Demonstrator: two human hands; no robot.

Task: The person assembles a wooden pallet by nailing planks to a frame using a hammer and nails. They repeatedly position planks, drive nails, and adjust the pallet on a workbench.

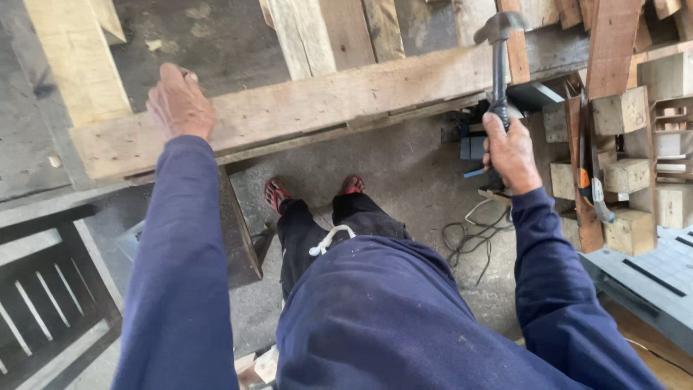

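Observation:
My right hand [511, 150] grips the black handle of a hammer [499, 50], head raised over a long weathered wooden beam [325, 101] that runs across the view. My left hand [179, 103] rests on the beam's left part, fingers curled at its far edge, perhaps around something small that I cannot make out. Both arms wear dark blue sleeves. My feet in red sandals [278, 193] stand on the concrete floor below the beam.
Pale planks [76, 58] lie crosswise behind the beam. Stacked wooden blocks [626, 173] and a hand saw [588, 166] stand at right. Loose cables [469, 242] lie on the floor. A dark slatted pallet [43, 303] sits at lower left, a grey one [657, 274] at lower right.

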